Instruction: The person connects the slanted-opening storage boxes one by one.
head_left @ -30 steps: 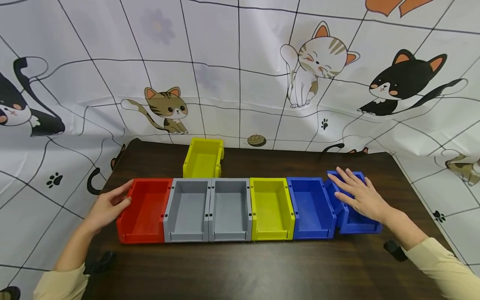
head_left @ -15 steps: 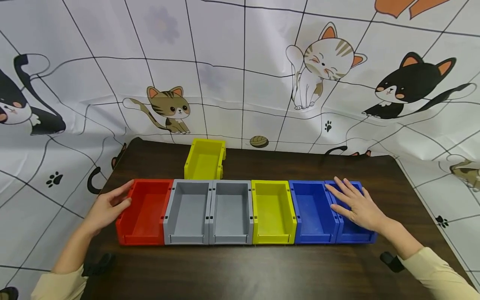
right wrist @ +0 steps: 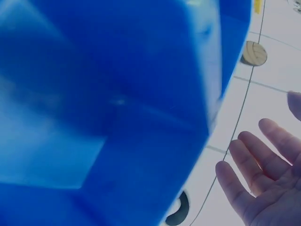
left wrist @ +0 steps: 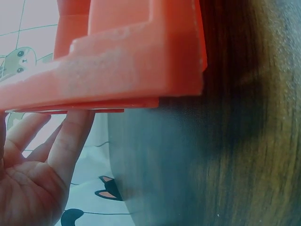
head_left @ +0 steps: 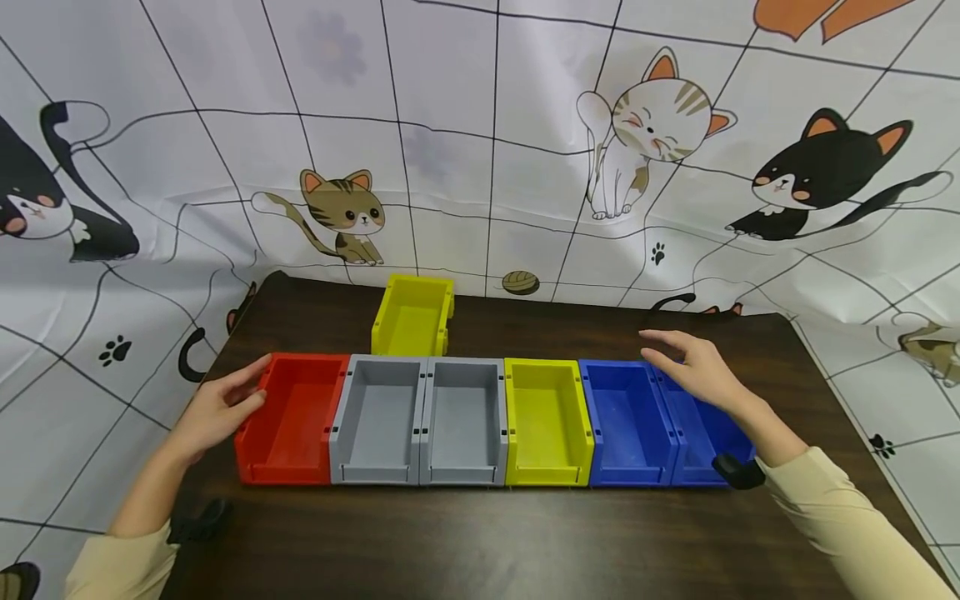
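Note:
A row of plastic bins runs across the dark table in the head view: a red bin at the left end, two grey bins, a yellow bin, then a blue bin and an end blue bin. My left hand rests against the red bin's outer left wall, its fingers fairly straight in the left wrist view. Over the back of the end blue bin, my right hand is raised with nothing in it. Its fingers show extended, apart from the blue wall, in the right wrist view.
Behind the grey bins stands another yellow bin. A white cloth printed with cats and lines hangs behind and beside the table. Dark straps show at the wrists.
The end blue bin, tilted and apart a second ago, now stands flush with its neighbour. My right hand has lifted off it toward the back. The left hand stays by the red bin.

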Demonstrator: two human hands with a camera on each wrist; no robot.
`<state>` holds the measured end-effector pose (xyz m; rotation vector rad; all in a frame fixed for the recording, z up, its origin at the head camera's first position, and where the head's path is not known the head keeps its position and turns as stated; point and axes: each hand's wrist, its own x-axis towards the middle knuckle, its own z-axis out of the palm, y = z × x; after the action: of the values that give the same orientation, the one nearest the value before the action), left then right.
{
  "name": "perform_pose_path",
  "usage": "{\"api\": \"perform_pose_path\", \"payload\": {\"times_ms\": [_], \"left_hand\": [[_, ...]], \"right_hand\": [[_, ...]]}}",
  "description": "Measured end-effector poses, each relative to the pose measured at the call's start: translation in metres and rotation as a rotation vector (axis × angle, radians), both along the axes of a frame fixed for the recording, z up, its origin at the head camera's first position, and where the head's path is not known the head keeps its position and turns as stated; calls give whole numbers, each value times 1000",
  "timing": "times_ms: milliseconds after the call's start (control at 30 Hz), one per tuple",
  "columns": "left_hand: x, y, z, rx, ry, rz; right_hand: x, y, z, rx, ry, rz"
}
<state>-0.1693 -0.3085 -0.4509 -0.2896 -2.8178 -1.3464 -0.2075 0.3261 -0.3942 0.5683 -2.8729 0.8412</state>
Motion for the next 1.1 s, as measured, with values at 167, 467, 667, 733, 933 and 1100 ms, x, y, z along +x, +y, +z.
{"api": "perform_pose_path", "payload": {"times_ms": [167, 467, 667, 733, 933, 1100], "left_hand": [[0, 0, 1, -15, -4, 6], [-1, -1, 2, -46, -9, 13], [-1, -1, 1, -59, -6, 7], [-2, -2, 1, -52, -9, 2], [0, -2, 2, -30, -1, -10], [2, -1, 4, -4, -2, -13]], "right_hand": [[-16, -19, 9, -8, -34, 36], [-46, -56, 25, -61, -82, 90], [-63, -85, 31, -97, -129, 102], [-69, -95, 30, -103, -126, 111], [-84, -130, 27, -142, -157, 134], [-94, -161, 28, -195, -200, 151]]}}
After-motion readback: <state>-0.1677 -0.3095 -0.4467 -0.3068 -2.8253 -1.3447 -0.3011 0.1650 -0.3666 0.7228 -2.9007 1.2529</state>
